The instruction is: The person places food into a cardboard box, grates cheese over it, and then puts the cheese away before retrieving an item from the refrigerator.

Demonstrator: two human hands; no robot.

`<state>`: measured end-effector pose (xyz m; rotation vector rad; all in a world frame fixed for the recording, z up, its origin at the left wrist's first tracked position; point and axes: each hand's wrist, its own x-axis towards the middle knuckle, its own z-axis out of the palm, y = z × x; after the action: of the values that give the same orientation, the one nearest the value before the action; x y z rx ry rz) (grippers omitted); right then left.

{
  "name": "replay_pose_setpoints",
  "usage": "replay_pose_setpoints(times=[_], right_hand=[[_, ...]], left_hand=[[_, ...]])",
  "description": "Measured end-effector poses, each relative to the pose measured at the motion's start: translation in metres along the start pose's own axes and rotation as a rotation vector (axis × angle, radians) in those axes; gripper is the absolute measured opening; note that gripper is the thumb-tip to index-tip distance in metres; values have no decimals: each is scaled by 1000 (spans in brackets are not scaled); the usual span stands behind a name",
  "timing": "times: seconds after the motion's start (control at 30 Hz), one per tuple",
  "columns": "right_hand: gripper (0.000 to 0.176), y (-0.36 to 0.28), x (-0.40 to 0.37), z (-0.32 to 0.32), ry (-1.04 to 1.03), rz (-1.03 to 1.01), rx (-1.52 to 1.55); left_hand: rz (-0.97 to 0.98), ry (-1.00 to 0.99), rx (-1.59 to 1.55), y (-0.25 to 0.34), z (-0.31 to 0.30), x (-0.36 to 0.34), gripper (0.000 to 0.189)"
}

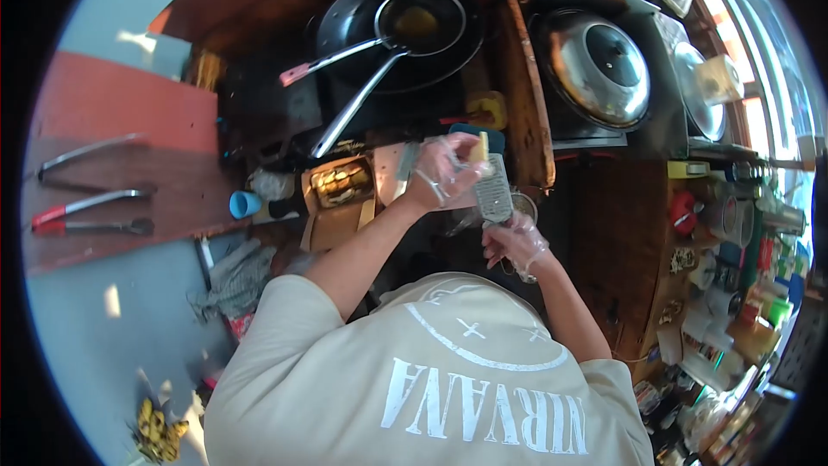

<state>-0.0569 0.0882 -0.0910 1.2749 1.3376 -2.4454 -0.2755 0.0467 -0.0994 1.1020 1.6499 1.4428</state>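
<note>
Both my hands wear clear plastic gloves. My left hand pinches a small pale-yellow block of cheese at the top of a flat metal grater. The lower end of the grater is in my right hand, whose fingers are closed round it. The grater is tilted, its upper end pointing away from me. Left of my left hand stands an open cardboard box with browned pieces of food in it. What lies directly beneath the grater is partly hidden.
Ahead is a large black wok with long-handled round utensils in it. A lidded metal pot stands at right. Red-handled tongs lie on the red board at left, near a blue cup. Crowded shelves line the right.
</note>
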Motion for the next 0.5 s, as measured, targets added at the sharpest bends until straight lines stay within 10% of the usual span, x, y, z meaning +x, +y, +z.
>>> replay_pose_setpoints(times=[0.2,0.33,0.5], right_hand=[[19,10,-29,-6,108,-28,-3],[33,43,-92,-47,189,-410,-39],[44,66,-190,-113,398,-67,293]], left_hand=[[145,5,-45,27,18,-12,54],[45,-47,-348,58,56,-20,56],[-316,-253,-746,107,161,-47,57]])
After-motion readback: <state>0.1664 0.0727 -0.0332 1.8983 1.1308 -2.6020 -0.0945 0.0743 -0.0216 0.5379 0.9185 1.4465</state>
